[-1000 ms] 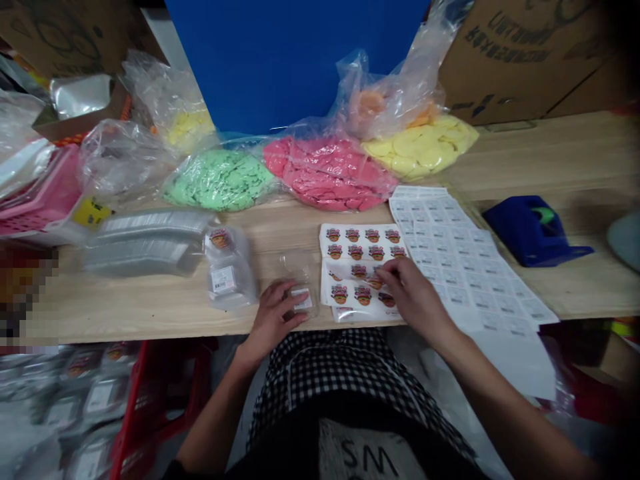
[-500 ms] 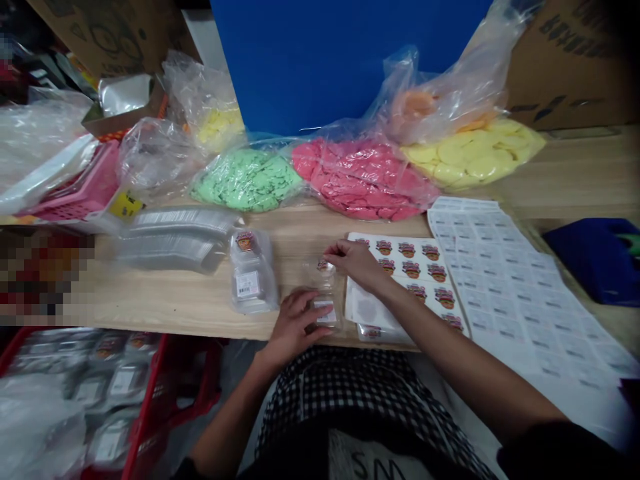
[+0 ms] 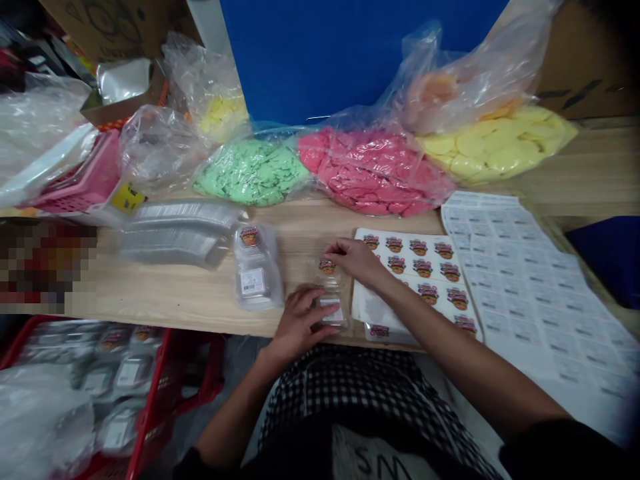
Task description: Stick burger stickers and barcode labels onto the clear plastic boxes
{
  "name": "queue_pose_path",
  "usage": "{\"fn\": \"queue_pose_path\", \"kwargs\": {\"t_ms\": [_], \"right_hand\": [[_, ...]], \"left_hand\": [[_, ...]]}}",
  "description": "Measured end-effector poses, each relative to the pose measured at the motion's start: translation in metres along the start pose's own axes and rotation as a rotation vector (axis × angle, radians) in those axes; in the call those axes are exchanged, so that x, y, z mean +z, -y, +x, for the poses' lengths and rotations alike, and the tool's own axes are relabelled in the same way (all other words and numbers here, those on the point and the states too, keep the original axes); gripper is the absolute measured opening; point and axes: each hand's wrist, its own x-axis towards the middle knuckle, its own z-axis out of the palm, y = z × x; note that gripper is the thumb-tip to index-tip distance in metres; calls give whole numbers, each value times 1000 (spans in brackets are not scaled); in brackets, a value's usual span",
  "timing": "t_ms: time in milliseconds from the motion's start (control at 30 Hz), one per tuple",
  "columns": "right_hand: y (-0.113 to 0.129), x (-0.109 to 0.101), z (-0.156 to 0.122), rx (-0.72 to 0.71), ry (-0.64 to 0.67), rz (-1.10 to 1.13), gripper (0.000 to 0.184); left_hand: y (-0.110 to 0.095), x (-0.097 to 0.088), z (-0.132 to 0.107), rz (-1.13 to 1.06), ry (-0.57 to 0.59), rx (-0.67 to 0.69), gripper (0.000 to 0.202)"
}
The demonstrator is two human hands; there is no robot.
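A clear plastic clamshell box lies opened out on the wooden table in front of me. Its near half carries a white barcode label. My left hand grips this half, with its fingers bent over it and the thumb along the near side. On the far half is a colourful burger sticker. My right hand pinches at the sticker's upper edge with thumb and forefinger. Under my right forearm lies a sheet of burger stickers. To the left stand stacked labelled clamshell boxes.
Nested clear trays lie at left. Bags of green, pink and yellow pieces line the back, before a blue panel. Barcode label sheets spread at right. A red crate of packed boxes stands lower left.
The view has shifted slightly, so the table things sit a little differently in frame. Both hands keep nearly the same places on the box; the sticker on the far half shows more clearly.
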Motion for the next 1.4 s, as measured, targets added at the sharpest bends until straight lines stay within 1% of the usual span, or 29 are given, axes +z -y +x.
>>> {"fn": "queue_pose_path", "kwargs": {"t_ms": [133, 267, 300, 333, 433, 467, 567, 633, 667, 700, 767, 833, 867, 967, 1067, 1133, 1200, 1267, 1333, 1400], "right_hand": [[-4, 5, -2, -20, -28, -98, 5], [-6, 12, -7, -184, -65, -251, 2], [-7, 14, -8, -226, -93, -272, 3], [-8, 14, -9, -257, -136, -279, 7], [-11, 9, -12, -265, -306, -216, 25], [-11, 4, -14, -257, -353, -174, 27], [-9, -15, -27, -211, -464, -12, 24], [-4, -26, -42, -124, -487, 123, 26], [0, -29, -50, -61, -454, 199, 28], [4, -32, -59, 5, -382, 279, 32], [14, -34, -78, 113, -180, 434, 39], [25, -33, -95, 170, 7, 563, 42], [30, -32, -102, 184, 71, 618, 41], [42, -34, -117, 199, 167, 753, 39], [44, -39, -125, 160, 187, 823, 36], [42, -43, -128, 127, 160, 784, 33], [38, -45, -131, 88, 87, 653, 31], [34, -46, -134, 3, -31, 448, 30], [30, -48, -137, -116, -157, 247, 32], [25, -51, -141, -212, -255, 109, 32]], "left_hand": [[0, 0, -1, 7, 7, 1, 41], [0, 0, 0, 10, 2, -1, 40], [0, 0, 0, 4, -2, 0, 40], [0, 0, 0, -6, -3, 1, 39], [-2, -2, -1, -72, -20, -13, 41], [-4, -3, -2, -112, -39, -31, 43], [-15, -8, -2, -290, -134, -126, 48], [-24, -11, 0, -415, -214, -194, 50], [-28, -12, 2, -466, -253, -218, 50], [-31, -13, 3, -507, -291, -236, 51], [-37, -13, 7, -581, -358, -260, 51], [-42, -12, 10, -652, -404, -286, 51], [-44, -11, 12, -690, -422, -303, 51], [-51, -8, 16, -805, -456, -358, 53], [-58, -6, 19, -912, -480, -380, 54], [-62, -8, 21, -975, -481, -393, 54], [-66, -11, 25, -1036, -476, -431, 54], [-72, -17, 31, -1088, -477, -499, 50], [-80, -26, 36, -1138, -470, -576, 47], [-89, -37, 40, -1199, -438, -629, 46]]}}
